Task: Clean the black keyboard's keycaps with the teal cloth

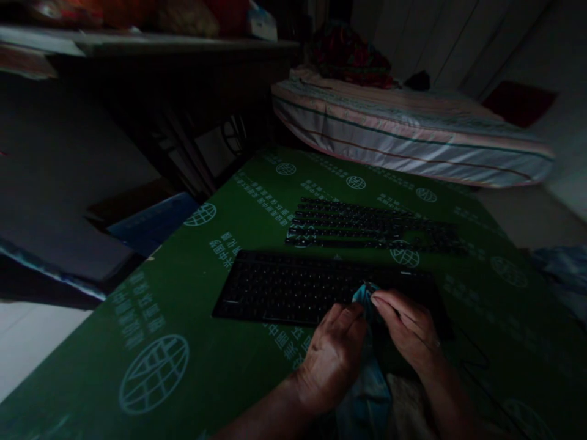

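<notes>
A blue cloth (365,391) is pinched between my two hands over the right half of a black keyboard (279,287). My left hand (334,354) is closed on the cloth's left side. From the right, my right hand (409,322) grips the bunched upper end with thumb and fingers. Whether something small is wrapped in that end is too dark to tell. Small light dots show across the keyboard where keycaps would sit. Beyond it, loose black keycaps (343,221) lie in several rows.
The green table top (183,305) carries white globe prints. A cable (477,354) runs from the keyboard's right side. At the far side stands a bed (403,134) with a striped sheet. A cluttered desk (160,49) stands at the left. The room is dim.
</notes>
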`<state>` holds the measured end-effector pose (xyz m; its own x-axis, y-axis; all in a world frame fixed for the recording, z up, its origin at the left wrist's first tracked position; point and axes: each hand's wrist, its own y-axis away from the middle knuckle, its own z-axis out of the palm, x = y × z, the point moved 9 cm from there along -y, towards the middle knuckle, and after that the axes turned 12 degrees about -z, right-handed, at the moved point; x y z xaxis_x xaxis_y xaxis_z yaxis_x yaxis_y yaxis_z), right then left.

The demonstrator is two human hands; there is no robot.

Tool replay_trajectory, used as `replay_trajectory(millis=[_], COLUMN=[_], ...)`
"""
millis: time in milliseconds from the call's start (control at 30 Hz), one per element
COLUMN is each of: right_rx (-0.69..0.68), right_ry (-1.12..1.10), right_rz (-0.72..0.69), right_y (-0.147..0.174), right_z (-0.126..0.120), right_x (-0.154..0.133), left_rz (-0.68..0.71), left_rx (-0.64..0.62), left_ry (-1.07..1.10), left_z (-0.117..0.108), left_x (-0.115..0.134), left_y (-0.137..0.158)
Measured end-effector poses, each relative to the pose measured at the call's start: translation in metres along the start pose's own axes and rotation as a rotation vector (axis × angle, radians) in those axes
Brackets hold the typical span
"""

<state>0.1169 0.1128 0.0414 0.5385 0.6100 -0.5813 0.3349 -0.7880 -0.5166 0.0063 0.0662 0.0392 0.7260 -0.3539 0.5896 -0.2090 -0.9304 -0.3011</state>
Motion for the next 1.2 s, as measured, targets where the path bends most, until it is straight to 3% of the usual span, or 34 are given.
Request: replay_trajectory(millis=[1033, 1200], right_rx=[0.02, -0.039], right_ry=[-0.076, -0.1], right_rz=[0.142, 0.192], right_y=[0.0, 0.001], right_z=[0.0, 0.003], right_x=[0.007, 0.008], left_rz=[-0.022, -0.02], left_rx=[-0.07, -0.104], left_ry=[0.063, 0.055], left_z=[0.001, 0.002], left_x=[0.002, 0.006], left_y=[0.001, 0.001])
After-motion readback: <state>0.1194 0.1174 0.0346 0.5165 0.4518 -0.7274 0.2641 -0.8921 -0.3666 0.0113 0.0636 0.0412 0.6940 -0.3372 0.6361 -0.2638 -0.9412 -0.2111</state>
